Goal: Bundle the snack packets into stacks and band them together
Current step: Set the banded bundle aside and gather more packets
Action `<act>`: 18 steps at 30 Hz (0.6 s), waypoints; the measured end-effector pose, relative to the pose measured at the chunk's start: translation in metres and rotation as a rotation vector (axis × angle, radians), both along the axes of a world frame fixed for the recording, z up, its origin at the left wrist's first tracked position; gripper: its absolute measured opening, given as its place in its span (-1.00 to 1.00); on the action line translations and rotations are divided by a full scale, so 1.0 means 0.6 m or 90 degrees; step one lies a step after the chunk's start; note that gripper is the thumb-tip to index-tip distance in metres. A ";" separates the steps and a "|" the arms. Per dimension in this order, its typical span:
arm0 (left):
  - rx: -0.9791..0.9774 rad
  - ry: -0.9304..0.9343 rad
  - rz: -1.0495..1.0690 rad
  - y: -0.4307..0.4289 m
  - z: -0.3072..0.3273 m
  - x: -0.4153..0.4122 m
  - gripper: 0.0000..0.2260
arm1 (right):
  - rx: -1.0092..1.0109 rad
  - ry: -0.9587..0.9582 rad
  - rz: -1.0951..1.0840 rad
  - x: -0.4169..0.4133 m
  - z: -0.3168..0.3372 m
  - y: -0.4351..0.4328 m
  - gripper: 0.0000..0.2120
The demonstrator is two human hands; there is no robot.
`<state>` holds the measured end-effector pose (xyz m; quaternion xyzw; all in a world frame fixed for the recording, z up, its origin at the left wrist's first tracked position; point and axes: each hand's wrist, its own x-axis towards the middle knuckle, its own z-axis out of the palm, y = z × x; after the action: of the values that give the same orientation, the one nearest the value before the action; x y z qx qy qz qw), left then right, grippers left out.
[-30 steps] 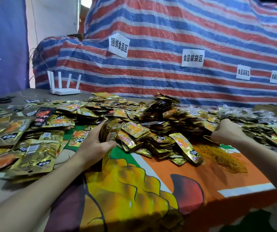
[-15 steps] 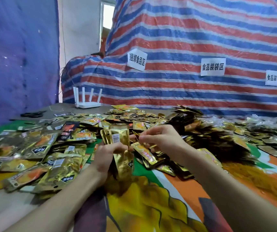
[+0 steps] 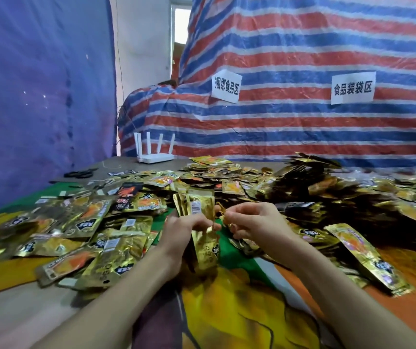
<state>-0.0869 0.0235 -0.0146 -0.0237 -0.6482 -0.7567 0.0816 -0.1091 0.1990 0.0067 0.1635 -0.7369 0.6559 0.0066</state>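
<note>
My left hand grips a stack of gold snack packets held upright over the table, its lower end hanging below my fingers. Just to its right, my right hand pinches a thin yellow rubber band close to the stack's edge. Loose gold packets lie spread on the left. A big heap of packets rises behind my hands and runs off to the right.
A white router with antennas stands at the back of the table near the striped tarp. Black scissors lie at the far left. A long gold packet lies at the right on the colourful cloth.
My right hand came back from the rubber band pile at the right, holding a band, and now meets the stack. My left hand turned the stack upright. The view swung left.
</note>
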 end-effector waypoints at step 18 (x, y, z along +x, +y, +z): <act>0.142 -0.051 -0.121 -0.003 0.010 0.012 -0.60 | -0.061 0.025 0.021 0.003 0.001 0.000 -0.96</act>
<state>-0.0797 0.0216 -0.0086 -0.0452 -0.5577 -0.8287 -0.0145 -0.1073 0.1991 0.0070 0.1881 -0.7013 0.6873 0.0181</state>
